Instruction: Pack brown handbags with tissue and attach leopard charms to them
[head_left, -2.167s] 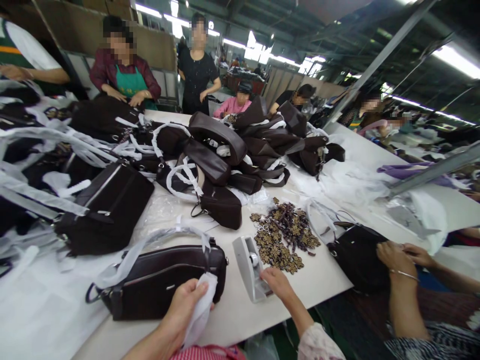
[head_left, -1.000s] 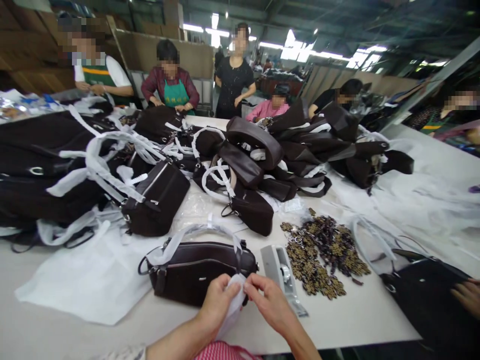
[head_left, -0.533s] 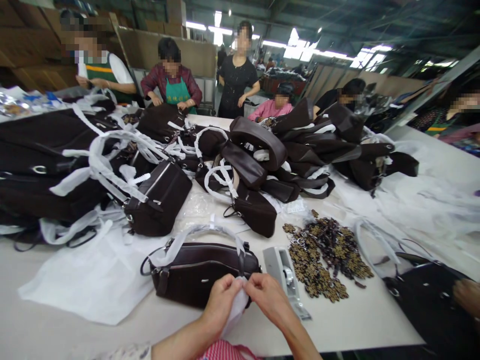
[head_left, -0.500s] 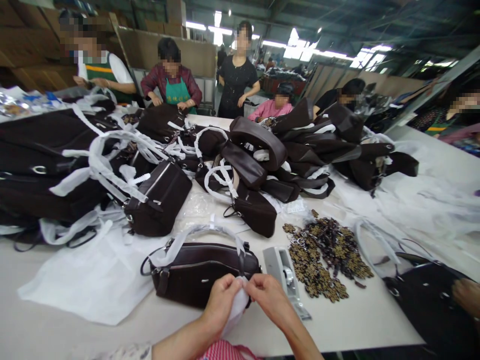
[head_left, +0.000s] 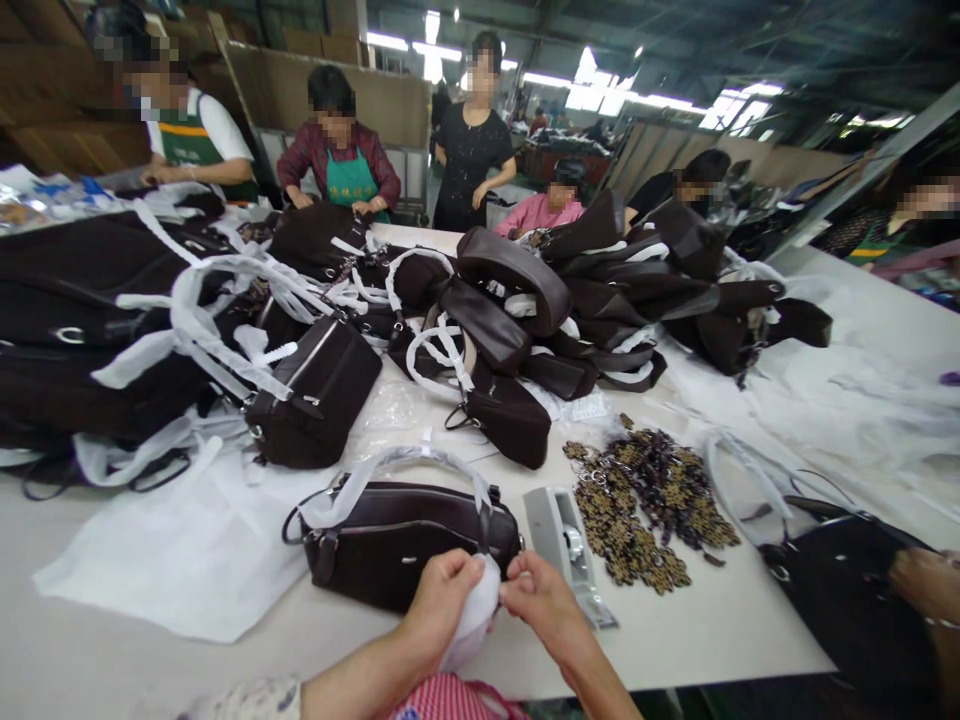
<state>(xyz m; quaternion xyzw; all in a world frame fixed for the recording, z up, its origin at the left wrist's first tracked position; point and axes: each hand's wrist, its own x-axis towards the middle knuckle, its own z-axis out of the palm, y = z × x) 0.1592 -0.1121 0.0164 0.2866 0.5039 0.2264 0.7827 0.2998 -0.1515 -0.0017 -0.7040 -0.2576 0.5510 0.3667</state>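
A dark brown handbag (head_left: 375,560) lies in front of me, its raised handle (head_left: 420,455) wrapped in white material. At its right front, my left hand (head_left: 448,597) is closed on a piece of thin white wrapping (head_left: 480,610). Just to the right, my right hand (head_left: 536,592) pinches at the edge of that wrapping, near the bag's right end; what lies between its fingertips is too small to make out. A grey tape dispenser (head_left: 559,540) stands right of the bag, beside a heap of brown and gold flower-shaped charms (head_left: 637,500).
Many dark bags (head_left: 487,330) with white-wrapped handles are piled across the table (head_left: 675,640). A white sheet (head_left: 172,560) lies at left. At right, another person's hand (head_left: 926,590) touches a black bag (head_left: 847,590). Several people work beyond.
My right hand has moved slightly down and away from my left fingertips, and the white wrapping between them shows more. At far right, the other person's hand has shifted left on the black bag.
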